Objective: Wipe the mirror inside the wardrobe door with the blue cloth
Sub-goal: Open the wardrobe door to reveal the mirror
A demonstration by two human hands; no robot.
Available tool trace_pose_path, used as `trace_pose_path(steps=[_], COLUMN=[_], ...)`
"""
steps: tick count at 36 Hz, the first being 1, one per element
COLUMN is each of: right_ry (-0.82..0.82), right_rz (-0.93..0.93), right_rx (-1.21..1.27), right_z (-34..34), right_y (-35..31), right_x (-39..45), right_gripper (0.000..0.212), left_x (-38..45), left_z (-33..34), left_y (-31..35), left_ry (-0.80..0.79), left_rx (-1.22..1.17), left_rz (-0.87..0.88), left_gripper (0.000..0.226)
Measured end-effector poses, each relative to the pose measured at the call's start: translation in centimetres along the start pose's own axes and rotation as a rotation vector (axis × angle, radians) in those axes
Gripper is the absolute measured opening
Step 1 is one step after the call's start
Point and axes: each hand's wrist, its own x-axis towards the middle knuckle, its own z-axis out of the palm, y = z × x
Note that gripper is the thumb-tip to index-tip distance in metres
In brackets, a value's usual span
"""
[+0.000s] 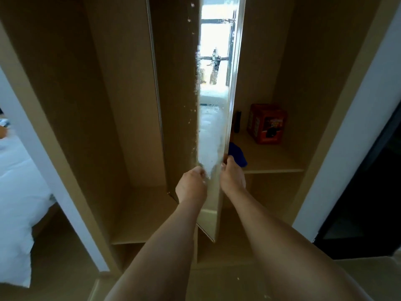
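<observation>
Bare forearms reach from the bottom of the frame toward the open wardrobe door [213, 222], seen almost edge-on. The left hand [191, 185] rests against the mirror [213, 118] side of the door near its lower part, fingers curled at the glass; whether they pinch anything cannot be told. The right hand [232, 179] hooks round the door's outer edge, fingers clamped on it as if steadying the panel.

Just beyond that hand, the blue cloth [237, 155] lies bunched on a wardrobe shelf [273, 164], partly hidden behind the door edge, and neither hand holds it. It looks soft, light and limp, so a loose gather of its upper folds should lift it easily; it would drape rather than keep a shape.

The mirror is a tall, narrow strip, streaked and beaded with droplets, with a cloudy white smear low down. Glass of this kind is likely slick when wet and brittle under hard pressure, and the hinged door may swing unless braced at its edge.

Farther back on the same shelf stands an orange-red box [267, 124], with a dark upright object [238, 121] beside it. Light brown panels form the wardrobe's empty-looking left bay. White bedding [19, 192] shows at far left; a dark doorway lies at right.
</observation>
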Motion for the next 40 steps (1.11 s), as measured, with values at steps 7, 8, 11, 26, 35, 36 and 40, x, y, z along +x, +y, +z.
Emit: trace_pose_path(steps=[7,8,11,26,35,36,40], right_ry=[0.001,0.005,0.020,0.172,0.339,0.352,0.377], right_rz=[0.067,0.085,0.128,0.247,0.352,0.363,0.382], right_rx=[-0.014,-0.017,-0.011,0.200,0.135,0.145,0.147], right_z=[-1.6,-1.8,-2.2,-2.0,-0.4,-0.1,0.9], right_y=[1.4,1.5,2.0,3.1,2.3,2.2,1.8], right_x=[1.6,1.9,3.1,7.6,10.4,10.6,11.4], right_gripper=[0.018,0.020,0.025,0.028,0.023,0.021,0.014], left_x=[0.7,0.8,1.4,7.1,12.4,12.6,12.9], left_z=[-0.2,-0.2,-0.2,-2.1,-2.4,-2.3,-1.8], left_y=[-1.2,-1.3,-2.0,-7.3,-9.2,-9.4,-9.6], left_ry=[0.107,0.116,0.125,0.139,0.297,0.290,0.291], left_rx=[0.014,0.017,0.028,-0.253,-0.594,-0.606,-0.618], left_rz=[-0.046,-0.056,-0.103,-0.491,-0.600,-0.600,-0.555], left_gripper=[0.029,0.029,0.031,0.054,0.056,0.056,0.063])
